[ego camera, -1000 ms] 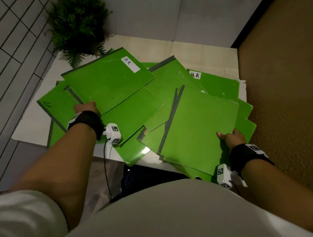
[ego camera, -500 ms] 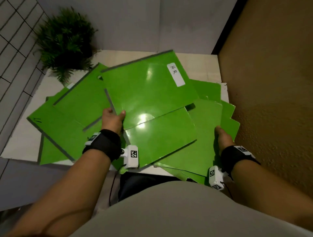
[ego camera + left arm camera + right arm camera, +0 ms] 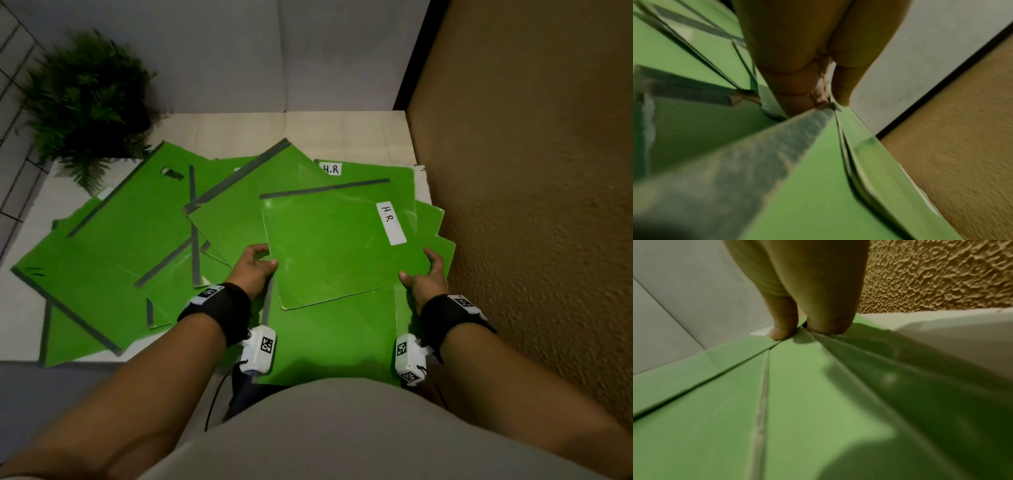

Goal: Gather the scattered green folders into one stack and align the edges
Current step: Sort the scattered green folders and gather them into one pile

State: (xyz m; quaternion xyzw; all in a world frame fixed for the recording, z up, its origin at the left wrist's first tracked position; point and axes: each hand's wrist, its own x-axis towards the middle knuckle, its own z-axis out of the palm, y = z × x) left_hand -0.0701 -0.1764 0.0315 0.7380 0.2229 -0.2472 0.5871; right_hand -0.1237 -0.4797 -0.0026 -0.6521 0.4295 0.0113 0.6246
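A green folder (image 3: 335, 246) with a white "H.R" label lies on top of the right-hand pile of green folders (image 3: 329, 335) near the brown wall. My left hand (image 3: 255, 265) pinches its left edge, thumb on top. At its lower right corner my right hand (image 3: 424, 277) grips it the same way. Several more green folders (image 3: 113, 260) with grey spines lie fanned over the table's left half. In the left wrist view my left hand (image 3: 828, 100) meets a folder's grey spine (image 3: 777, 146). The right wrist view has my right hand (image 3: 797, 332) pinching folder edges (image 3: 756, 353).
A potted fern (image 3: 85, 102) stands at the table's back left corner. A textured brown wall (image 3: 531, 205) runs close along the right side, a grey wall (image 3: 274, 61) behind. Bare pale table (image 3: 342, 133) shows at the back. Folders overhang the near edge.
My left hand carried the labelled folder from the left side rightward and turned it. It now sits on the right pile, and my right hand has come up to grip its corner.
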